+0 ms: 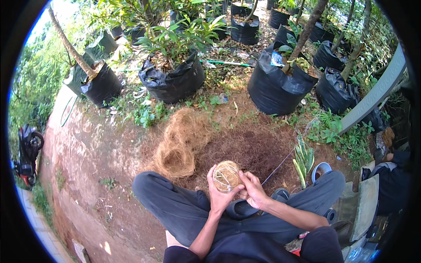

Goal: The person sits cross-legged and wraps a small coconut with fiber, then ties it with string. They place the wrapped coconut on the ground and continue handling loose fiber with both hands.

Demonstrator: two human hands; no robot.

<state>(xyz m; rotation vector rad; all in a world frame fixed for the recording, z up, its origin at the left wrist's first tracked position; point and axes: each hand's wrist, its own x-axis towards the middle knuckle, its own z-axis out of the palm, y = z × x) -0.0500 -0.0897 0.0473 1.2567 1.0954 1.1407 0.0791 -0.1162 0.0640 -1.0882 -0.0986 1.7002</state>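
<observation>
A ball of tan plant fibre [227,176], wound with white string, is cupped in my left hand [221,195] over my lap. My right hand [253,190] is at the ball's right side, its fingers pinched together close to the left thumb; whether they hold string is hard to tell. A thin string [278,167] runs from near my right hand up and right across the ground. Just beyond the ball, a heap of loose tan fibre [179,151] lies on the soil, beside darker brown fibre [243,154].
Black planting bags [279,85] with trees and shrubs stand ahead. A variegated snake plant [304,157] and a grey ring [320,171] are by my right knee. A curved grey band [375,98] rises at right. A parked motorcycle [28,154] is far left; a person's dark clothing [393,184] shows far right.
</observation>
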